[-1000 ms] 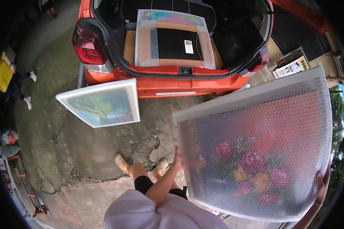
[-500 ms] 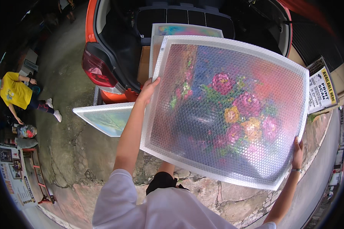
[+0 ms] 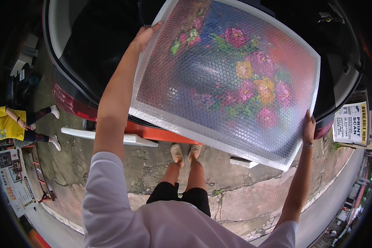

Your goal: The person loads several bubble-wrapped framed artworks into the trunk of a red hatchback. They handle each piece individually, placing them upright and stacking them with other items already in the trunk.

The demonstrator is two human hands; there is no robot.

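A large framed flower painting [image 3: 231, 82], covered in bubble wrap, is tilted in front of me at the open back of a car. My left hand [image 3: 146, 36] grips its left edge near the upper corner, fingers closed round the rim. At the lower right edge, my right hand [image 3: 309, 130] is closed on the frame too. The painting's upper part overlaps the dark cargo area [image 3: 99, 45] and hides much of it. Below the orange bumper [image 3: 165, 134], a second white-edged wrapped panel [image 3: 107, 137] sits low on the left, partly behind my left forearm.
A white block-like edge [image 3: 243, 162] shows under the painting, on the cracked pavement [image 3: 153, 165]. Left, a person in a yellow shirt [image 3: 8, 124] stands near a printed board [image 3: 14, 182] and red metal frame [image 3: 41, 177]. A sign [image 3: 351, 124] stands right of the car's tail light [image 3: 72, 101].
I have moved closer to the car, and the painting has gone forward and up over the cargo opening. The panels seen inside the car are now hidden. Both hands keep their hold.
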